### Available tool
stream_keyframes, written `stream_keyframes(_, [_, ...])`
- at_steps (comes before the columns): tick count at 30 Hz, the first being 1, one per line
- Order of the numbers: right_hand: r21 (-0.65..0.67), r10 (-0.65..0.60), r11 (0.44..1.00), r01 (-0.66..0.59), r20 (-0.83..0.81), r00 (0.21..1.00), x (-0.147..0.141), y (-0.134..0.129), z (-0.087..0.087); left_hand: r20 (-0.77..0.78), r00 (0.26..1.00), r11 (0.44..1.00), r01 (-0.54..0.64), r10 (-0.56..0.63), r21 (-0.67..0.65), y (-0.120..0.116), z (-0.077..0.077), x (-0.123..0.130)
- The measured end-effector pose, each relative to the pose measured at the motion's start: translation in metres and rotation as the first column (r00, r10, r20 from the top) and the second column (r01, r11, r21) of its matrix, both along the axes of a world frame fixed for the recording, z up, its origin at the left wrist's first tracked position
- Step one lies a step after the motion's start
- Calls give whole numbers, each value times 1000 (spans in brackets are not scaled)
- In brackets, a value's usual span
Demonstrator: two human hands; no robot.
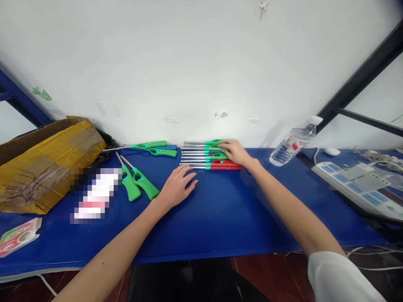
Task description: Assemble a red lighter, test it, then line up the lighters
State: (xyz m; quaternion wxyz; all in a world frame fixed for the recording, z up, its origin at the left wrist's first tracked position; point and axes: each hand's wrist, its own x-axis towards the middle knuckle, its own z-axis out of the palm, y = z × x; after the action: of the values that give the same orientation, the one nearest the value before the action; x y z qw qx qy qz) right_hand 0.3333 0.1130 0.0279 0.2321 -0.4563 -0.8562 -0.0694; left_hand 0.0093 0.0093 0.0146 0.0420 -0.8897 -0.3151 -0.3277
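Long-necked gas lighters with red, green and blue handles lie side by side in a row (193, 158) at the foot of the wall, their metal tubes pointing left. Over the handles at the back of this row, my right hand (236, 152) has its fingers and thumb closed around a green lighter (211, 148); part of its handle is hidden. My left hand (178, 184) is open, fingers apart, with fingertips close to the metal tips at the front. Left of it, two green lighters (130, 184) lie at a slant. Behind them is a loose group of green and blue lighters (162, 152).
A taped cardboard box (50, 167) stands at the left on the blue table (214, 218). Nearer is a pink and white card (20, 237). A water bottle (296, 140) leans back on the right, beside a power strip (359, 184) with cables. Dark metal posts flank the table.
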Motion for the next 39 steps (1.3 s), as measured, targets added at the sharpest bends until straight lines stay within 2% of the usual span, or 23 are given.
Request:
stream_keyframes(26, [11, -74, 997, 74, -13, 997, -5, -11, 9, -7, 1000, 999, 8, -8, -38, 0, -2, 0])
stream_keyframes(32, [10, -48, 999, 49, -16, 999, -3, -9, 8, -23, 1000, 1000, 15, -16, -22, 0, -2, -1])
stream_keyframes(39, [-4, -81, 997, 81, -10, 997, -3, -5, 3, -25, 1000, 999, 13, -14, -37, -1, -1, 0])
